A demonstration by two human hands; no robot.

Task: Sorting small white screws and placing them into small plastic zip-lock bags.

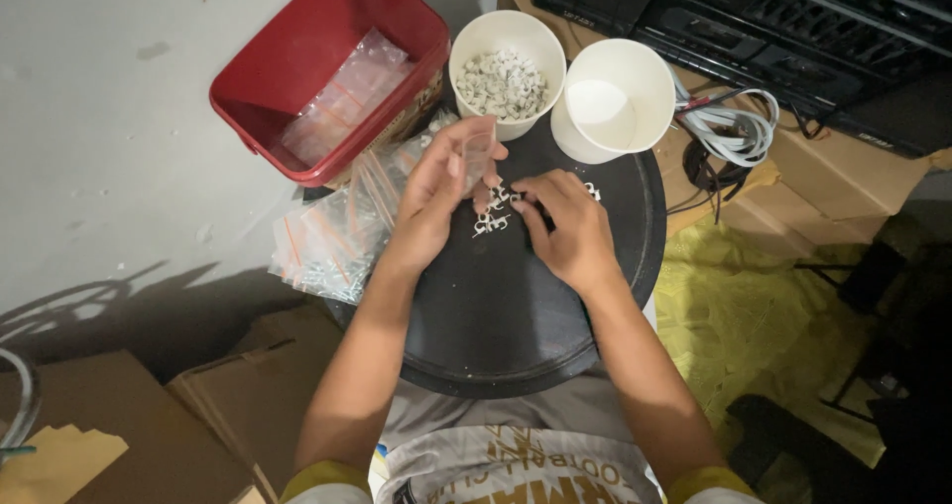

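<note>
On a round black tray (496, 315) lies a small heap of white cable clips (493, 222). My left hand (436, 189) is raised over them and holds a small clear plastic bag (478, 152) by its mouth. My right hand (565, 224) rests on the tray with its fingertips on the clips beside the left hand. At the tray's far edge stand a white paper cup full of clips (506, 77) and a second white paper cup (615, 97) that looks bare inside.
A red plastic tub (297, 77) with clear bags stands at the far left. A pile of small clear bags (337, 231) lies left of the tray. Cardboard boxes (228, 405), coiled white cable (734, 132), black equipment (793, 28) and yellow sheeting (754, 335) surround it.
</note>
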